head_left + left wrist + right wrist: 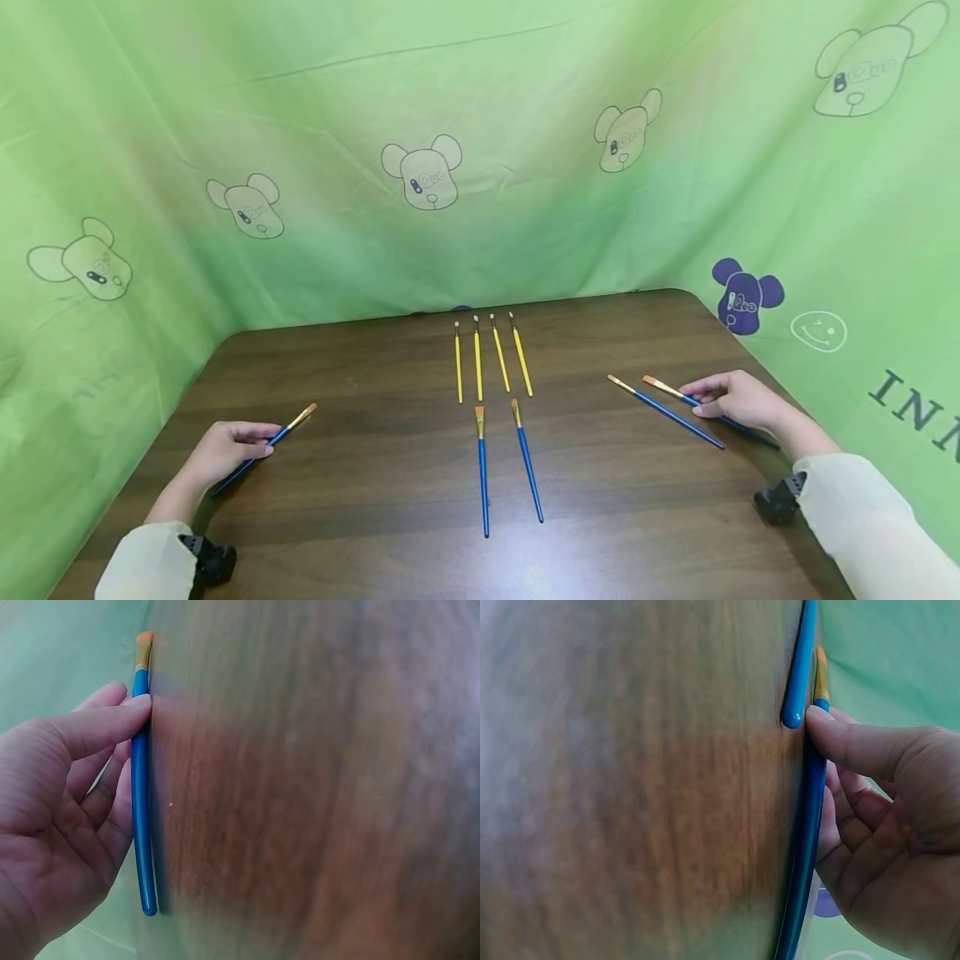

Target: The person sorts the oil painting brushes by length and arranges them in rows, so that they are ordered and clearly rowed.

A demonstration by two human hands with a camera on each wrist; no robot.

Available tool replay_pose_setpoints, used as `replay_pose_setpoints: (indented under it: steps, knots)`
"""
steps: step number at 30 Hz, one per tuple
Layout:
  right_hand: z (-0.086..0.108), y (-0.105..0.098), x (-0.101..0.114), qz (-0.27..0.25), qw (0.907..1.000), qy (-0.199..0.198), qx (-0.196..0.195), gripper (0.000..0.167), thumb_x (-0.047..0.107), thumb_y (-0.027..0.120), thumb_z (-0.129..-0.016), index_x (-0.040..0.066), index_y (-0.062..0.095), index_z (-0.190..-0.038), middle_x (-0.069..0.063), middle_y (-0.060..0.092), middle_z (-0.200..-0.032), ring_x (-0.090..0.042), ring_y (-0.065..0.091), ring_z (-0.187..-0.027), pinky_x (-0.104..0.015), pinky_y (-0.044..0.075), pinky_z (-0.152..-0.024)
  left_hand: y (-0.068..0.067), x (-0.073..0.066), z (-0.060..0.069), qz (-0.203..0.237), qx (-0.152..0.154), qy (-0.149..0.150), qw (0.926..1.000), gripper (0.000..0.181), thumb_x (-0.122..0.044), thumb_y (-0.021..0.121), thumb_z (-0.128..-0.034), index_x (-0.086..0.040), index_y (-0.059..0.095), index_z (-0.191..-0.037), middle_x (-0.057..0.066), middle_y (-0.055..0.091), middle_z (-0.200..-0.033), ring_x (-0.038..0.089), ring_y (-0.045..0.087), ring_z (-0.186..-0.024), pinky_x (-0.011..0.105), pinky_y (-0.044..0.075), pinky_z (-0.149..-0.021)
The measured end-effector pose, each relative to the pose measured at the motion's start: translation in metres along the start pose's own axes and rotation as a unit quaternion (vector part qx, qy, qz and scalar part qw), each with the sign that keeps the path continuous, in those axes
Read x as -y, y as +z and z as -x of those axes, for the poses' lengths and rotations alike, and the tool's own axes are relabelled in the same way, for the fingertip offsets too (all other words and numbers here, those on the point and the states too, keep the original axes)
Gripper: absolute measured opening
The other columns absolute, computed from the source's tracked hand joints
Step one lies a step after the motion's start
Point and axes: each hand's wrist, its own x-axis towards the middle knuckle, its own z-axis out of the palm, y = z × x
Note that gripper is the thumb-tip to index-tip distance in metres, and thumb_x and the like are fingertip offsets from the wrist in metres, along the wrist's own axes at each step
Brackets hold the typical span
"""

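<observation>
While the left hand (217, 454) pinches the left blue brush (141, 802) between thumb and fingers at left of table, the right hand (741, 404) pinches the right blue brush (814, 787) the same way at far right. Can't tell if either brush touches the wood. Both: slim, smooth, glossy round handle, gold ferrule, orange bristles.

A neighbouring blue brush (667, 410) lies just beside the right one, bristles pointing away from the person. Two middle blue brushes (528, 468) lie side by side, slightly splayed, near table centre. Behind them, four yellow brushes (478, 358) in a row: thin shafts, dark necks, pale tips.

Surface: brown wood-grain table (360, 483), streaky, rounded back corners, glare at front. Room: wrinkled green cloth (525, 242) on the back and sides, printed with outlined animal heads, one solid purple head (742, 302), a smiley (819, 332) and big letters at right. Pale sleeves (862, 521), black wrist devices (213, 562).
</observation>
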Motion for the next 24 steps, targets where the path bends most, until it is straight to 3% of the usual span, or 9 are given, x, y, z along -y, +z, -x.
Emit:
replay_pose_setpoints:
  steps: [12,19,24]
  knots:
    - [-0.001,0.001,-0.001,0.023,0.9996,0.017,0.002,0.033,0.004,0.073,-0.082,-0.008,0.068,-0.112,-0.016,0.07,-0.102,-0.026,0.058,-0.099,-0.019,0.044,-0.077,0.003,0.0,0.003,0.013,-0.004,0.009,0.9999,0.033,-0.001,0.075,-0.0818,0.01,0.067,-0.112,0.019,0.07,-0.103,0.008,0.065,-0.083,0.02,0.052,-0.07]
    - [0.003,-0.003,0.003,0.028,0.9995,0.015,-0.007,0.032,0.006,0.073,-0.081,-0.006,0.069,-0.111,-0.014,0.071,-0.102,-0.022,0.058,-0.1,-0.018,0.044,-0.076,0.003,-0.006,0.0,-0.002,-0.023,0.021,0.9995,0.032,0.0,0.074,-0.0828,0.008,0.067,-0.113,0.018,0.07,-0.104,0.007,0.062,-0.088,0.019,0.052,-0.071]
    - [0.004,-0.006,0.012,0.033,0.9993,0.008,-0.017,0.033,0.007,0.073,-0.082,-0.006,0.069,-0.112,-0.015,0.071,-0.103,-0.022,0.059,-0.098,-0.019,0.046,-0.075,0.005,-0.012,0.0,-0.001,-0.016,0.022,0.9996,0.033,0.0,0.071,-0.0849,0.009,0.065,-0.116,0.02,0.069,-0.106,0.013,0.063,-0.09,0.021,0.053,-0.07]
